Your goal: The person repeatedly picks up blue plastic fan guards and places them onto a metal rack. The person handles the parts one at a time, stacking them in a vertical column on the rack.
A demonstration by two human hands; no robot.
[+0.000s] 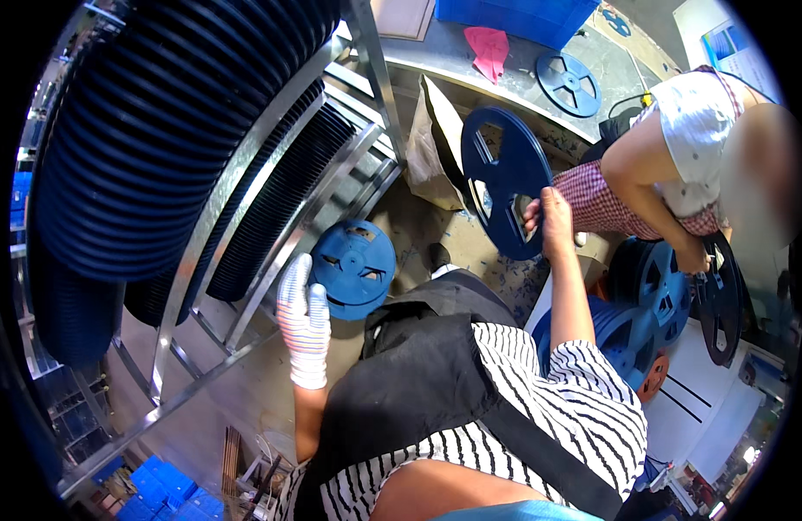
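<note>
My right hand (553,217), bare, grips the rim of a dark blue plastic reel (507,174) with cut-out windows. The reel is held upright and tilted, with my thumb on one side and the fingers reaching round behind it. My left hand (304,326) wears a white striped glove. Its fingers are stretched out, and nothing shows in its palm. Close beside its fingertips is a round blue reel (353,260), low down between the metal rack and my apron; whether the glove touches it I cannot tell.
A metal rack (245,165) packed with dark reels (158,130) fills the left. A co-worker (644,165) at the right holds a dark reel (720,300) beside stacked blue reels (661,291). The workbench (522,82) carries a blue bin (518,19), pink cloth (488,50) and a reel.
</note>
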